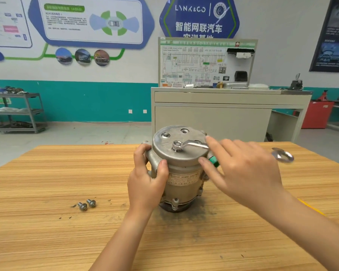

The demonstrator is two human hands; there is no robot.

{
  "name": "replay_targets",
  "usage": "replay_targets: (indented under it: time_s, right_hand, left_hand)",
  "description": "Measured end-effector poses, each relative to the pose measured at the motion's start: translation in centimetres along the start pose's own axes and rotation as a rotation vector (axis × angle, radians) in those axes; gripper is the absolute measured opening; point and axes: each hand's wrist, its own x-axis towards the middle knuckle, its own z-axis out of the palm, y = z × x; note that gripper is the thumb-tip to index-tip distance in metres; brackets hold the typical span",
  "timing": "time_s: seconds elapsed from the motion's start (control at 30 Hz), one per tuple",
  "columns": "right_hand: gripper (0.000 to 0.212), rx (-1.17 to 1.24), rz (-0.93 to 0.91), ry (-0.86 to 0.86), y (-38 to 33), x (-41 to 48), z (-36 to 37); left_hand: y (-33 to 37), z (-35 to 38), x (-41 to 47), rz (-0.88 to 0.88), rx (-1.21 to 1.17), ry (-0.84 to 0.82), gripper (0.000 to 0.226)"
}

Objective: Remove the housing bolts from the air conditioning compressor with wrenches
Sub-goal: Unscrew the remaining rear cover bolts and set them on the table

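I am looking into a workshop room with a white and teal wall hung with printed posters; against it stands a grey training bench carrying an upright wiring-diagram board; far left there is a metal shelf cart. In front of all that, a striped wooden table fills the lower half of my view.

The air conditioning compressor stands on end near the middle of the table, round cover up and its label facing me, on a dark smudge of grime.

The left hand grips the compressor's upper left side, thumb on the front of the housing and fingers curled around the flange behind; the right hand lies over the wrench with fingers straight and spread, not wrapped round it; whether the palm actually bears on the handle I cannot tell.

The wrench's ring end sits on a housing bolt in the cover; its shaft runs right under the hand, and its far end shows blurred beyond the knuckles; a second bolt sits in the cover further back.

Two loose bolts lie just beside each other on the table, left of the compressor and well apart from it.
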Motion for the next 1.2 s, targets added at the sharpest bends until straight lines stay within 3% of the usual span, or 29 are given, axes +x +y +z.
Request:
replay_targets:
  time_s: [0.17,0.3,0.57,0.87,1.0,1.2]
  right_hand:
    - [0.067,0.435,0.147,-0.203,2.2,2.1,2.6]
    - [0.053,0.371,0.157,-0.282,3.3,4.5,4.6]
    - [0.05,0.833,0.069,-0.616,3.3,9.7,5.6]
    - [0.043,0.953,-0.077,-0.619,0.5,12.6,6.9]
    - [0.052,0.968,-0.073,-0.572,1.3,12.8,6.9]
    - [0.048,0.563,-0.192,-0.367,1.2,11.9,7.4]
  left_hand:
    - [0.1,0.3,0.2,0.005,-0.015,-0.01,0.033]
    - [0.2,0.7,0.1,0.016,-0.032,0.006,0.034]
    - [0.2,0.5,-0.3,0.006,-0.057,0.026,0.035]
    - [0.3,0.4,-0.5,0.012,-0.086,0.047,0.035]
    - [-0.1,0.1,-0.4,-0.009,-0.098,0.029,0.037]
    - [0.1,0.3,-0.3,-0.022,-0.107,0.021,0.035]
